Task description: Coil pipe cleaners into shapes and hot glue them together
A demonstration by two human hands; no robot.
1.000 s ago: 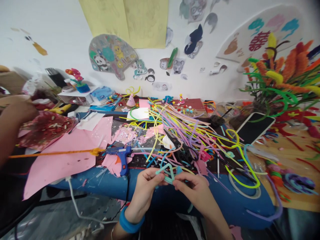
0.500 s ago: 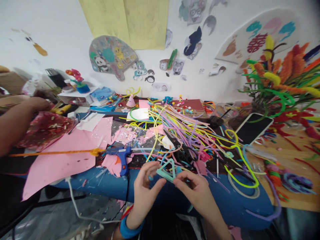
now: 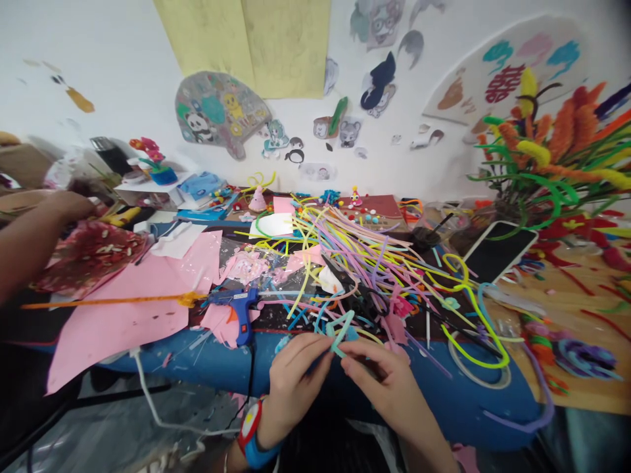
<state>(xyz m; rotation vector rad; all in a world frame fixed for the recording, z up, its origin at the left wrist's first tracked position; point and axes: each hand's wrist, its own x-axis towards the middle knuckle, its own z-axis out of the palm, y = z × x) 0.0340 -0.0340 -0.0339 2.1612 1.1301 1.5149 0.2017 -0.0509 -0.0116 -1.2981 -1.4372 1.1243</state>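
Note:
My left hand (image 3: pixel 294 376) and my right hand (image 3: pixel 383 376) meet at the table's near edge, both pinching a teal pipe cleaner (image 3: pixel 340 330) bent into a small angular shape. Their fingertips close on its lower end, and the bent loop sticks up above them. A blue wristband with a red watch (image 3: pixel 252 428) is on my left wrist. Just beyond the hands lies a heap of coloured pipe cleaners (image 3: pixel 355 256), with black scissors (image 3: pixel 357 295) resting on it.
A blue glue gun (image 3: pixel 241 309) lies left of my hands, its white cord (image 3: pixel 148 401) hanging off the blue table edge (image 3: pixel 207 361). Pink paper (image 3: pixel 123 309) covers the left side. Another person's arm (image 3: pixel 29 230) reaches in at far left. A phone (image 3: pixel 500 249) and pipe-cleaner flowers (image 3: pixel 557 151) stand right.
The teal shape has turned from a flat triangle facing me to a narrower edge-on shape. My left fingers, briefly spread, have closed on it again. My left wrist has rolled, showing the watch.

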